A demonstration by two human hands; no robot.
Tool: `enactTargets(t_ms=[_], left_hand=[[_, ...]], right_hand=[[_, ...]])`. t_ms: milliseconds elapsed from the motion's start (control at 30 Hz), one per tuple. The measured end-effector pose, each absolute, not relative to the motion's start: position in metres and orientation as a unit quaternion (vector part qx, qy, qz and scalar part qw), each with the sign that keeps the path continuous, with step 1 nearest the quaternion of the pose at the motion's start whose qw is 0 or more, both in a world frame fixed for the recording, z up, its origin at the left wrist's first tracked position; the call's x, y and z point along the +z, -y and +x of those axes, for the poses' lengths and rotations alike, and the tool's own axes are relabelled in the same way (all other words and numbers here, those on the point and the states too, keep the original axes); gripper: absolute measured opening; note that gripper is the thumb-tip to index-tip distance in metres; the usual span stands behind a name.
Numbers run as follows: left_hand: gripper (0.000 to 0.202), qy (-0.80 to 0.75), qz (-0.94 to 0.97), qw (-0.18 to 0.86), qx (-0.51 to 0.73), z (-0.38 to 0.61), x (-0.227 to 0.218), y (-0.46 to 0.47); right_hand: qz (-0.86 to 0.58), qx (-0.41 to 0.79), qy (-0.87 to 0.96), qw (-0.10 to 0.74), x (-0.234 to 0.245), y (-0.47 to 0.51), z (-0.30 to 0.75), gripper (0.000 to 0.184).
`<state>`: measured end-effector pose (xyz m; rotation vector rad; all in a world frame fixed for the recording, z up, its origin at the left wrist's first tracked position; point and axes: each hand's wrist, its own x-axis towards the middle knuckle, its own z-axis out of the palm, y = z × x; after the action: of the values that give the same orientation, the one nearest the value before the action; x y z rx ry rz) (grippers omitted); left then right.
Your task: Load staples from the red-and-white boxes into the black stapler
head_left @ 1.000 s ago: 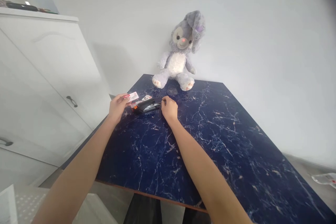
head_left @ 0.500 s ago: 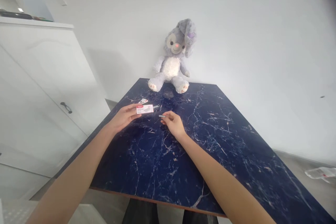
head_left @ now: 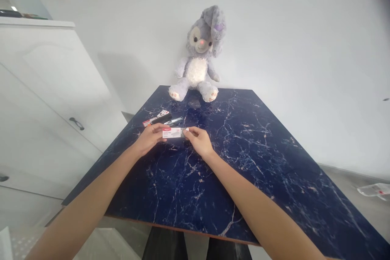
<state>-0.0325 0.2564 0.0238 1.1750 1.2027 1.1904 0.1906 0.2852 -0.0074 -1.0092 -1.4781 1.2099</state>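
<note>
My left hand (head_left: 148, 140) is closed on the left end of a small white staple box (head_left: 171, 133) with a red label, held flat and level just above the table. My right hand (head_left: 200, 141) pinches a short grey strip of staples (head_left: 183, 132) at the box's right end. The strip appears partly inside the box; the fingers hide the rest of it. Just behind the box lie a black stapler (head_left: 162, 119) and a silver metal piece (head_left: 174, 121), perhaps part of it. Another red-and-white small box (head_left: 149, 122) and a white-and-red packet (head_left: 163, 113) lie beside them.
A grey plush rabbit (head_left: 196, 71) sits at the back of the dark blue marbled table (head_left: 195, 191), against the wall. A dark round object (head_left: 194, 103) is between its feet. White cabinets (head_left: 45, 89) stand on the left. A clear plastic bag (head_left: 374, 190) lies low at the right.
My right hand has brought the staple strip to the box's right end. The box has moved slightly right and nearer, uncovering more of the stapler and small box behind it.
</note>
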Motion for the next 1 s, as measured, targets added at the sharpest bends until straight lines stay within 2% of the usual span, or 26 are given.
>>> enactTargets(t_ms=[100, 300, 600, 833, 1000], left_hand=[[0.033, -0.494, 0.482, 0.520, 0.504, -0.039, 0.022, -0.259], [0.032, -0.505, 0.464, 0.502, 0.527, -0.047, 0.021, -0.261], [0.033, -0.498, 0.491, 0.497, 0.513, -0.042, 0.019, -0.259], [0.030, -0.474, 0.500, 0.523, 0.502, -0.040, 0.017, -0.258], [0.025, -0.448, 0.490, 0.558, 0.497, -0.038, 0.018, -0.256]], right_hand=[[-0.411, 0.494, 0.590, 0.490, -0.008, -0.287, 0.191, 0.031], [-0.454, 0.416, 0.511, 0.599, -0.002, -0.285, 0.195, 0.028], [-0.394, 0.370, 0.631, 0.556, 0.007, -0.274, 0.190, 0.018], [-0.403, 0.470, 0.585, 0.525, -0.002, -0.286, 0.190, 0.024], [-0.387, 0.502, 0.576, 0.516, -0.003, -0.288, 0.189, 0.040]])
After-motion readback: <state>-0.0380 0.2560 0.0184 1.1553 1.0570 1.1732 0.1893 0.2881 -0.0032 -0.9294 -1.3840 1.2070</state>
